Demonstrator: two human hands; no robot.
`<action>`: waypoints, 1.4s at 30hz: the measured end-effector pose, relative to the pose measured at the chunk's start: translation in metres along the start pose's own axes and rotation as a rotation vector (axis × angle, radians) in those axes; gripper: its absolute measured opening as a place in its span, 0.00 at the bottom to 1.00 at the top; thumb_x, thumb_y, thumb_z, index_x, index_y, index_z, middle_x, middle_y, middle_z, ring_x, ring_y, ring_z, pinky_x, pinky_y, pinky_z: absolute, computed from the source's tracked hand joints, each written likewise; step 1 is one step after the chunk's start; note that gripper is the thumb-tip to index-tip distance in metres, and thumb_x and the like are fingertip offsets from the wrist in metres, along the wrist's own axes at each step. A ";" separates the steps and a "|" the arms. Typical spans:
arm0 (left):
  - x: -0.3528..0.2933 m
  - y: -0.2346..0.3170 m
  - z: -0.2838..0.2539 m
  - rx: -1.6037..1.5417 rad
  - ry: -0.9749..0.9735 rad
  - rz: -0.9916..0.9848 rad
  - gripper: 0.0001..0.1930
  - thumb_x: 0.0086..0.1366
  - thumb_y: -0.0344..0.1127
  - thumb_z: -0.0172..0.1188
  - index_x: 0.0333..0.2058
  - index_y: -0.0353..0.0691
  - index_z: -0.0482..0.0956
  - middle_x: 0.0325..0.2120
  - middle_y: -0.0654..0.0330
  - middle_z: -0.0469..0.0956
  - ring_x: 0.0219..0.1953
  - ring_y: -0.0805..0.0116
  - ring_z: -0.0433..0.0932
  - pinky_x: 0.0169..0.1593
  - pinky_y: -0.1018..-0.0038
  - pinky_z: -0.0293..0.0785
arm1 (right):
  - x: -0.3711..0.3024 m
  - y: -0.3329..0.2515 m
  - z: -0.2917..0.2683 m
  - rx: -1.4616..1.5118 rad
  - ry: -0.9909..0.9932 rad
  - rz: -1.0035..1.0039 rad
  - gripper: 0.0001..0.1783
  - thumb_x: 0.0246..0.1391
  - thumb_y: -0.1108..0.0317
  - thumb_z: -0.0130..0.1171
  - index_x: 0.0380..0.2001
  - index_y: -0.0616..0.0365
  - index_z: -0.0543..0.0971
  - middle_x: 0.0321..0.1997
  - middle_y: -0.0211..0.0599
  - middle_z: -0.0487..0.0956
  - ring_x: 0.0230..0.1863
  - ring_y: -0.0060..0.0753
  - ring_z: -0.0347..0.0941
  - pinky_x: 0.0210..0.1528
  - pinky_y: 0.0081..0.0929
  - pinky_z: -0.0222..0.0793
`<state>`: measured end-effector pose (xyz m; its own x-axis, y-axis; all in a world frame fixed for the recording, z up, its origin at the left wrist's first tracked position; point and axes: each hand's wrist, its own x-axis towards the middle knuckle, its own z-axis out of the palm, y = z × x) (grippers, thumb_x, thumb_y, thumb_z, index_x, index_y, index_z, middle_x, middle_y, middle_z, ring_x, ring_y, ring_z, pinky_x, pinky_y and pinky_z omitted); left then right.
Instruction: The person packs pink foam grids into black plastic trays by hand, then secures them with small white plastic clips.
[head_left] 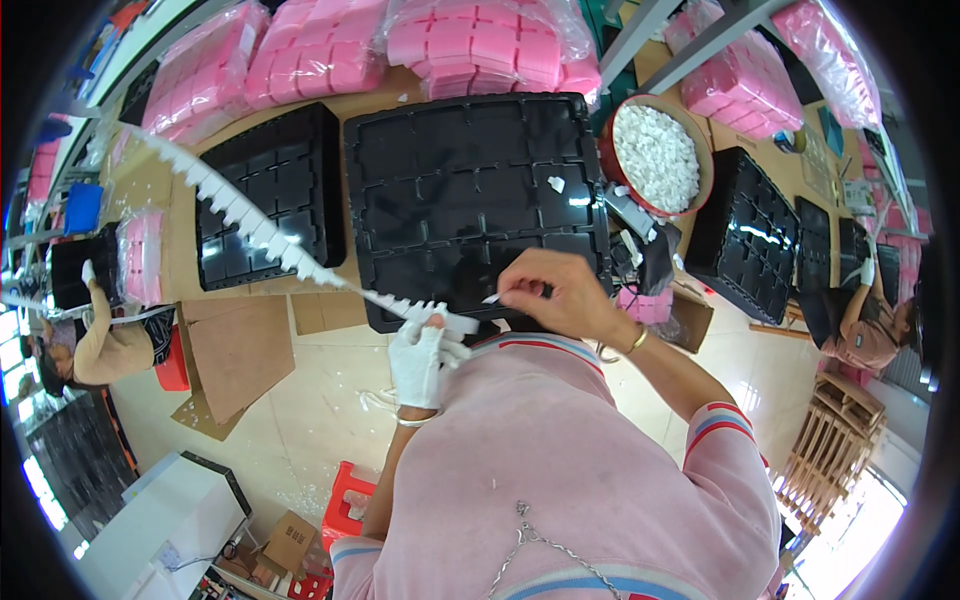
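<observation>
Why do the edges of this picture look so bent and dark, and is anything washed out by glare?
Head view: the fisheye lens bows straight edges toward a black rim; glare whitens the floor at lower right and glints on the black tray at right; the gloved left hand and bare right hand look sharp.

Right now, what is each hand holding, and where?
Left hand grips the white strip at its near end; right hand pinches a small white piece.

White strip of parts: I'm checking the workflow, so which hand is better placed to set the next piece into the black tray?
Right hand: it pinches a small piece over the black tray; the gloved left hand holds the strip.
</observation>
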<state>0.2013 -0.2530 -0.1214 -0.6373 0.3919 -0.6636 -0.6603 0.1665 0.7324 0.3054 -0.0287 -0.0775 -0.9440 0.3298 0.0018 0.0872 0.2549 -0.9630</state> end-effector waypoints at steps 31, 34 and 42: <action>-0.012 -0.038 -0.028 0.206 0.095 0.214 0.16 0.67 0.26 0.67 0.52 0.30 0.78 0.38 0.57 0.85 0.36 0.71 0.83 0.35 0.77 0.77 | -0.027 0.064 -0.080 -0.794 -0.134 -0.009 0.05 0.53 0.72 0.65 0.33 0.59 0.80 0.36 0.40 0.77 0.36 0.46 0.78 0.40 0.39 0.75; -0.011 -0.024 -0.014 0.124 0.010 0.170 0.17 0.67 0.28 0.68 0.53 0.31 0.77 0.39 0.55 0.85 0.33 0.71 0.84 0.31 0.79 0.76 | -0.028 0.063 -0.077 -0.792 -0.133 -0.036 0.03 0.54 0.71 0.61 0.32 0.58 0.79 0.34 0.40 0.76 0.38 0.46 0.78 0.38 0.41 0.74; 0.015 -0.032 -0.010 0.027 -0.008 0.206 0.16 0.66 0.28 0.69 0.50 0.29 0.78 0.37 0.54 0.85 0.31 0.68 0.85 0.29 0.80 0.76 | -0.029 0.065 -0.074 -0.767 -0.137 -0.093 0.04 0.53 0.74 0.62 0.32 0.63 0.79 0.36 0.43 0.76 0.38 0.47 0.78 0.40 0.40 0.75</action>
<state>0.2085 -0.2617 -0.1564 -0.7547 0.4273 -0.4978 -0.5051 0.1058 0.8566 0.3620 0.0451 -0.1198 -0.9847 0.1742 -0.0084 0.1545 0.8492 -0.5050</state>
